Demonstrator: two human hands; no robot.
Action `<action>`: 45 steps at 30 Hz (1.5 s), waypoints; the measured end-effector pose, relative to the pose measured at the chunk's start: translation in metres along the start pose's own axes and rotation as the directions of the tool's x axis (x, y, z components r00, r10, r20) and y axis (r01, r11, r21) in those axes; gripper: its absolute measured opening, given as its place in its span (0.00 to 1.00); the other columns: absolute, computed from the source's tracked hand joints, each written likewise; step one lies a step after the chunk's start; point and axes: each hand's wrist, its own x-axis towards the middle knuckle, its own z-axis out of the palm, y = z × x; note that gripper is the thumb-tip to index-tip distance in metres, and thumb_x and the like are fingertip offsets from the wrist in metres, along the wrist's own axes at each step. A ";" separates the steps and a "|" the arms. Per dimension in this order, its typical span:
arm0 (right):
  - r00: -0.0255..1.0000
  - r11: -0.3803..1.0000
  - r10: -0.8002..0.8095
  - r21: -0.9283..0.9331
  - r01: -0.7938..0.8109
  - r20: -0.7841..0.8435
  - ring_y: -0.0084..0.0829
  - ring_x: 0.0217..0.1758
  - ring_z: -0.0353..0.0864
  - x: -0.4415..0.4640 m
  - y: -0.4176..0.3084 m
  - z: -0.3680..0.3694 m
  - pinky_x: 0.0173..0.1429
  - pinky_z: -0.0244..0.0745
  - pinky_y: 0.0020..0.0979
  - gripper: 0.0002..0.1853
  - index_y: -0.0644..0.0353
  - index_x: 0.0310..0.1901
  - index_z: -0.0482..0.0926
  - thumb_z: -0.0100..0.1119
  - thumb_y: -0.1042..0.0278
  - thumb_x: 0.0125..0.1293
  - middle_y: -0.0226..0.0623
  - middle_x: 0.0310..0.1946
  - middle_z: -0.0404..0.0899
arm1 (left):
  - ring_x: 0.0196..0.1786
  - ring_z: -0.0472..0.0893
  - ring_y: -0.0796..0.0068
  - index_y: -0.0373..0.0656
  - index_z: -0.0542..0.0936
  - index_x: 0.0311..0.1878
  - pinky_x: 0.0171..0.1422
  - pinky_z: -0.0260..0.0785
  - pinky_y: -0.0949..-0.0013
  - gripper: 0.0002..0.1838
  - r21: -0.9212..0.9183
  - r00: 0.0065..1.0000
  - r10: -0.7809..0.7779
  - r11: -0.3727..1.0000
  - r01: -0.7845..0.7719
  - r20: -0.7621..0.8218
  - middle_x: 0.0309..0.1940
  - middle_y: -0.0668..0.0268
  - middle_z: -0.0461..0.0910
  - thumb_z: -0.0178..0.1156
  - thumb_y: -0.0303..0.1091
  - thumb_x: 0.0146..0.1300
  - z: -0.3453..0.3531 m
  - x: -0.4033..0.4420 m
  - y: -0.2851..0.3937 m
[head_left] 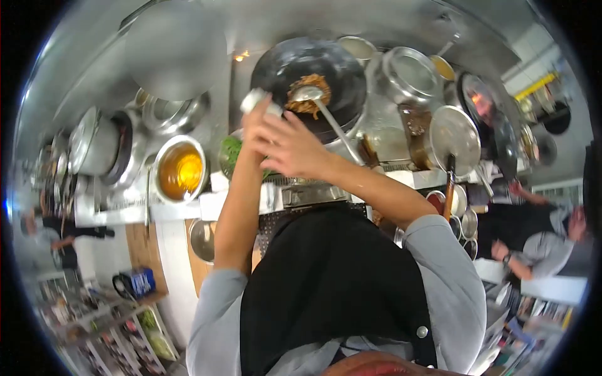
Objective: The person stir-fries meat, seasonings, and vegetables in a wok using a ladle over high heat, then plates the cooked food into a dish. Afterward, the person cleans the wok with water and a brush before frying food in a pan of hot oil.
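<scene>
I read the step in hand as the left hand (254, 130) working a small white thing (271, 108) by the left rim of the wok (288, 59), while browned food (318, 81) sits in the wok's middle. The left fingers lie across the white thing and seem to grip it; blur keeps me from telling what it is. The right hand (293, 147) crosses just below the wok's left rim, overlapping the left, fingers loosely spread; its palm is hidden, so I cannot tell whether it holds anything. The ladle (308, 94) rests untouched in the wok, its bowl on the food and its handle over the near right rim.

To me, the next move calls for parting the hands and freeing the right one for the ladle. I would mind the handle: it ends just beside the right forearm (367, 182), and a snag could flick food out. A flame (241, 56) burns past the wok's left rim, and the greens (232, 150) crowd the near left. Nearer the body than the wok runs the counter's edge (122, 217). My best room is upward, over the wok's left half
</scene>
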 end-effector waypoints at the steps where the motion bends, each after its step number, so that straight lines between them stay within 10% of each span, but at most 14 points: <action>1: 0.973 0.973 0.229 -0.009 -0.229 -0.003 0.48 0.77 0.68 -0.031 0.017 0.002 0.76 0.60 0.61 0.33 0.53 0.69 0.76 0.66 0.45 0.67 0.45 0.71 0.69 | 0.48 0.85 0.70 0.36 0.83 0.58 0.48 0.79 0.63 0.18 -0.055 0.998 -0.041 0.998 0.038 -0.053 0.50 0.60 0.84 0.67 0.34 0.69 -0.010 -0.029 -0.010; 4: 0.550 0.571 0.820 -0.283 -0.771 0.158 0.53 0.71 0.73 -0.129 0.037 -0.003 0.72 0.68 0.56 0.37 0.57 0.74 0.68 0.68 0.54 0.66 0.55 0.69 0.70 | 0.38 0.83 0.71 0.36 0.79 0.57 0.40 0.81 0.64 0.17 0.025 0.979 -0.096 0.994 0.102 -0.182 0.41 0.64 0.82 0.66 0.33 0.70 -0.077 -0.109 -0.061; 6: 0.314 0.427 0.839 -0.178 -0.887 0.444 0.57 0.59 0.81 -0.166 0.049 0.003 0.66 0.76 0.51 0.40 0.59 0.77 0.62 0.65 0.61 0.65 0.59 0.58 0.78 | 0.36 0.82 0.76 0.40 0.78 0.61 0.37 0.80 0.68 0.19 0.049 0.958 -0.161 0.983 0.178 -0.237 0.37 0.65 0.80 0.67 0.34 0.69 -0.101 -0.168 -0.068; 9: 0.398 0.445 0.870 -0.118 -0.888 0.289 0.59 0.49 0.85 -0.215 0.065 0.033 0.60 0.79 0.49 0.39 0.60 0.78 0.63 0.63 0.64 0.66 0.63 0.47 0.83 | 0.44 0.86 0.61 0.33 0.81 0.58 0.51 0.79 0.56 0.21 0.865 0.885 0.291 0.458 0.204 -0.363 0.45 0.54 0.87 0.67 0.39 0.70 -0.116 -0.222 -0.047; 12: 0.450 0.435 0.851 0.114 -0.893 0.271 0.62 0.45 0.85 -0.228 0.021 0.017 0.54 0.78 0.55 0.34 0.61 0.73 0.68 0.61 0.64 0.65 0.65 0.37 0.84 | 0.47 0.87 0.58 0.32 0.82 0.56 0.55 0.78 0.56 0.26 0.780 0.948 -0.110 0.545 0.308 -0.297 0.45 0.56 0.88 0.65 0.49 0.71 -0.193 -0.217 -0.046; 14: 0.496 0.424 0.834 0.293 -0.857 0.241 0.61 0.46 0.86 -0.228 0.024 0.003 0.54 0.79 0.54 0.33 0.60 0.73 0.69 0.61 0.65 0.65 0.63 0.41 0.84 | 0.44 0.87 0.59 0.35 0.82 0.55 0.51 0.80 0.57 0.26 0.075 0.804 -0.574 0.805 0.589 -0.153 0.41 0.58 0.86 0.61 0.53 0.74 -0.233 -0.213 -0.073; 16: 0.527 0.458 0.771 0.263 -0.849 0.357 0.59 0.46 0.86 -0.228 0.065 0.006 0.55 0.80 0.51 0.32 0.61 0.72 0.71 0.62 0.65 0.65 0.61 0.43 0.85 | 0.40 0.86 0.62 0.36 0.82 0.54 0.47 0.81 0.59 0.28 0.006 0.769 -0.640 0.769 0.640 -0.007 0.38 0.59 0.85 0.58 0.58 0.75 -0.225 -0.214 -0.071; 20: 0.304 0.145 0.894 0.428 -0.892 0.330 0.58 0.48 0.86 -0.181 0.115 0.006 0.55 0.81 0.50 0.33 0.61 0.73 0.70 0.62 0.64 0.66 0.62 0.46 0.84 | 0.37 0.84 0.67 0.36 0.82 0.54 0.39 0.78 0.64 0.23 0.139 0.878 -0.459 0.869 0.476 -0.134 0.37 0.59 0.84 0.63 0.49 0.70 -0.193 -0.209 -0.071; 26: 0.478 0.435 0.874 0.299 -0.849 0.087 0.61 0.47 0.85 -0.228 0.108 0.058 0.53 0.80 0.54 0.36 0.55 0.76 0.66 0.60 0.67 0.66 0.60 0.46 0.85 | 0.42 0.84 0.70 0.38 0.80 0.60 0.46 0.78 0.64 0.21 0.115 0.879 -0.260 0.937 0.329 -0.400 0.47 0.64 0.85 0.66 0.34 0.66 -0.153 -0.242 -0.047; 30: 0.267 0.205 0.940 0.273 -0.940 0.211 0.56 0.45 0.87 -0.254 0.088 0.023 0.54 0.82 0.52 0.38 0.53 0.77 0.65 0.61 0.67 0.63 0.60 0.44 0.85 | 0.46 0.83 0.68 0.35 0.79 0.63 0.48 0.77 0.64 0.23 0.167 0.946 -0.161 0.963 0.213 -0.281 0.47 0.60 0.84 0.64 0.35 0.67 -0.158 -0.250 -0.016; 34: 0.352 0.290 0.935 0.483 -0.826 0.040 0.52 0.42 0.88 -0.251 0.123 0.020 0.52 0.82 0.46 0.39 0.60 0.78 0.62 0.61 0.68 0.65 0.61 0.45 0.85 | 0.52 0.83 0.66 0.32 0.80 0.63 0.59 0.75 0.62 0.24 0.436 0.950 -0.061 0.878 0.197 -0.308 0.52 0.60 0.85 0.64 0.36 0.68 -0.119 -0.223 0.024; 38: 0.338 0.152 0.928 0.673 -0.724 0.155 0.34 0.31 0.83 -0.177 0.099 0.019 0.38 0.80 0.37 0.38 0.58 0.79 0.61 0.62 0.71 0.68 0.46 0.38 0.82 | 0.65 0.82 0.57 0.30 0.84 0.59 0.67 0.73 0.56 0.27 0.724 0.982 -0.137 0.664 0.187 -0.128 0.61 0.44 0.83 0.72 0.41 0.62 -0.053 -0.149 0.022; 40: 0.344 -0.025 0.876 0.744 -0.667 0.338 0.19 0.19 0.71 -0.154 0.088 0.049 0.23 0.69 0.28 0.38 0.52 0.81 0.61 0.61 0.75 0.70 0.28 0.25 0.73 | 0.61 0.83 0.48 0.32 0.85 0.55 0.63 0.75 0.50 0.29 0.972 0.966 0.227 0.169 -0.161 0.120 0.59 0.41 0.81 0.74 0.45 0.58 -0.065 -0.094 -0.031; 45: 0.364 -0.002 0.830 0.657 -0.754 0.421 0.26 0.22 0.78 -0.149 0.109 0.039 0.30 0.76 0.32 0.39 0.56 0.81 0.60 0.61 0.72 0.68 0.36 0.31 0.82 | 0.48 0.83 0.38 0.34 0.85 0.50 0.57 0.77 0.46 0.26 0.977 0.929 0.306 -0.100 -0.186 0.208 0.49 0.41 0.77 0.76 0.43 0.53 -0.012 -0.078 -0.034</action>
